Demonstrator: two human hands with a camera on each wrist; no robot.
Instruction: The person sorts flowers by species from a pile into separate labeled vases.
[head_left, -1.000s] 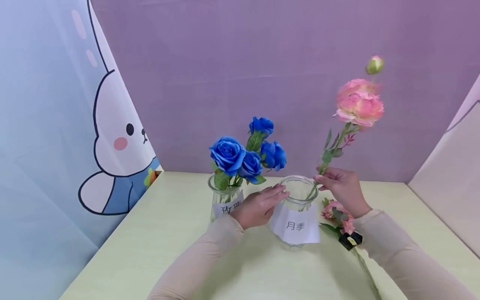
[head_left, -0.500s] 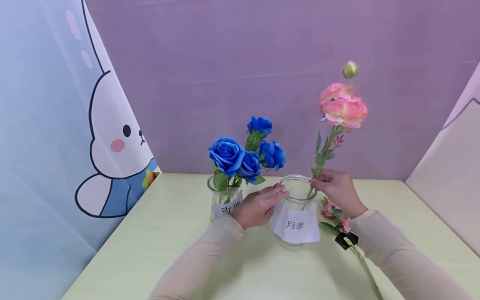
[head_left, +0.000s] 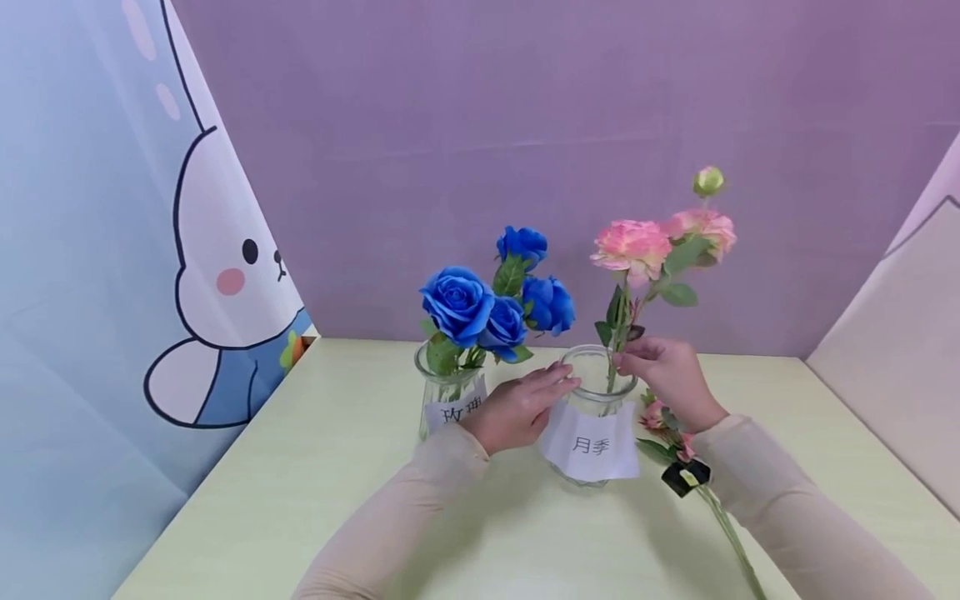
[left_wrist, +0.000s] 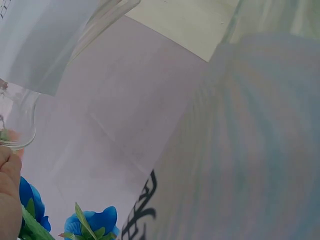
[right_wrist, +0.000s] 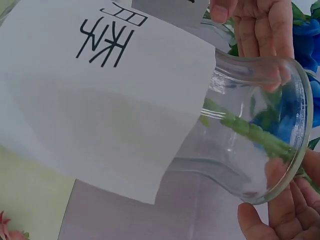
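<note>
My right hand [head_left: 671,379] pinches the green stem of a pink flower spray [head_left: 632,247] just above the rim of a glass vase [head_left: 598,398]. The spray has two pink blooms and a bud. Its lower stem [right_wrist: 250,132] runs down inside the glass, as the right wrist view shows. With fingers extended, my left hand [head_left: 517,410] touches the vase's left rim. A white paper label [head_left: 592,442] with black characters covers the vase front. In the left wrist view only part of my left hand [left_wrist: 9,192] appears, by the glass rim.
Left of it stands another labelled glass vase [head_left: 423,371] with several blue roses [head_left: 457,304]. A second pink flower stem [head_left: 723,517] with a black tag [head_left: 686,477] lies on the pale table [head_left: 300,492] by my right sleeve. A purple backdrop [head_left: 450,125] rises behind.
My right hand has moved slightly left, and the pink spray has come lower and turned, its stem deeper in the vase. My left hand stays at the rim.
</note>
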